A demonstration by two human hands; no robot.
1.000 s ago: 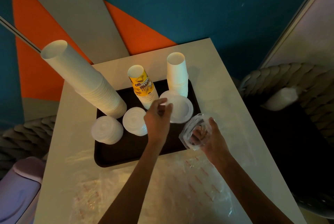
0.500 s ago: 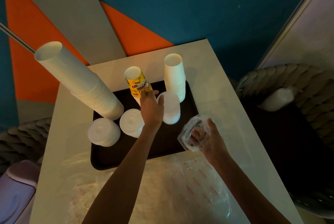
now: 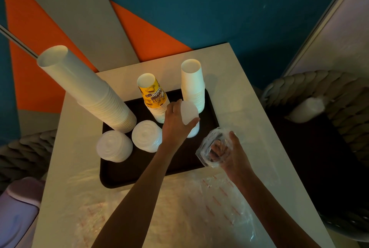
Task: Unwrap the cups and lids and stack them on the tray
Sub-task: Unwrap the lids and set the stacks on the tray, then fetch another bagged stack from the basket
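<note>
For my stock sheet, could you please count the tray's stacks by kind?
Cup stacks: 3 - tall white stack, yellow printed stack, short white stack
Lid stacks: 3 - left lid stack, middle lid stack, right lid stack in left hand
Total: 6

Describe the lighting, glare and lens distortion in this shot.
Head view: dim, warm light falls on the table, while the chair at right sinks into shadow; the wide lens tilts the tall cup stack outward to the left; glare glints on the wrapper in the right hand and the plastic sheet; the left hand, gripping lids, looks slightly soft.
</note>
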